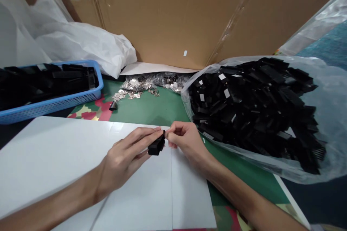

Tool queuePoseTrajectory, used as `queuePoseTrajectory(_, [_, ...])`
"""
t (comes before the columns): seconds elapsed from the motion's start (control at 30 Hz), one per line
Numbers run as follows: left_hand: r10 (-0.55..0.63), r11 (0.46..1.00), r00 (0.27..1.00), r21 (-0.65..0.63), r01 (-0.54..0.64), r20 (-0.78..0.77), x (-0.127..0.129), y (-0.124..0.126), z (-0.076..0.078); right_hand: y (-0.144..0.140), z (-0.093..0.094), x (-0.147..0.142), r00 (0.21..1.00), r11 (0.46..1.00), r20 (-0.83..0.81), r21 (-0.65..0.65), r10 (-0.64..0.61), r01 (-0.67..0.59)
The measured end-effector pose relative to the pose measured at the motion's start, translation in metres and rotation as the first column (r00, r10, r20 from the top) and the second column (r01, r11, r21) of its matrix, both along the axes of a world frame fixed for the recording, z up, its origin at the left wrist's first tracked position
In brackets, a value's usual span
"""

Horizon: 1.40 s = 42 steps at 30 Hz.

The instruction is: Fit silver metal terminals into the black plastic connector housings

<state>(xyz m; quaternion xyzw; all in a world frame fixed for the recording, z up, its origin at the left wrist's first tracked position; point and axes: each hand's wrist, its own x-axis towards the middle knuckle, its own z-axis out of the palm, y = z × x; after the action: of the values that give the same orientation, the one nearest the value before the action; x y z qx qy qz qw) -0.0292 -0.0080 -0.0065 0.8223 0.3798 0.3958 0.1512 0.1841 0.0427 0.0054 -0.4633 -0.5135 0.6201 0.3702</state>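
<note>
Two bare hands meet over a white board that covers the near part of the work surface. Left hand has its fingers curled narrowly around a small black plastic part, held just above the board near its middle seam. Right hand pinches the upper end of the same part with thumb and fingertips drawn close together.

Beyond the board lies a green mat with a red and yellow pattern at its left edge. On the right, a clear plastic bag lies open on the mat, heaped with many black plastic pieces, some bearing small white labels. On the left, a blue perforated basket holds more black pieces. Between them, at the back of the mat, a scatter of small silvery metal clips lies partly inside clear wrapping, and one small dark piece lies alone just in front of them.

Behind everything, a large brown cardboard sheet with strips of clear tape stands as a back wall. White plastic sheeting is bunched at its left foot, behind the basket.
</note>
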Motion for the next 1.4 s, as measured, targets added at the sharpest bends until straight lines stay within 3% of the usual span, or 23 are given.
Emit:
queuePoseTrajectory(0.27, [0.084,0.996,0.996,-0.019,-0.084,0.040,0.000,0.005,0.013,0.010,0.010,0.018,0.981,0.977,0.028,0.090,0.193,-0.195])
queuePoseTrajectory(0.67, [0.072,0.997,0.997,-0.005,-0.072,0.039,0.000,0.004,0.012,0.005,0.011,0.015,0.985,0.974,0.039,0.148,0.165,-0.169])
queuePoseTrajectory(1.03, [0.078,0.996,0.995,-0.059,-0.074,0.070,-0.001,-0.006,0.011,0.005,-0.001,0.009,0.977,0.981,-0.093,0.061,0.192,-0.187])
queuePoseTrajectory(1.4, [0.062,0.994,0.994,-0.099,-0.053,0.088,-0.002,-0.005,0.009,0.006,-0.006,0.005,0.976,0.981,-0.098,-0.007,0.193,-0.195])
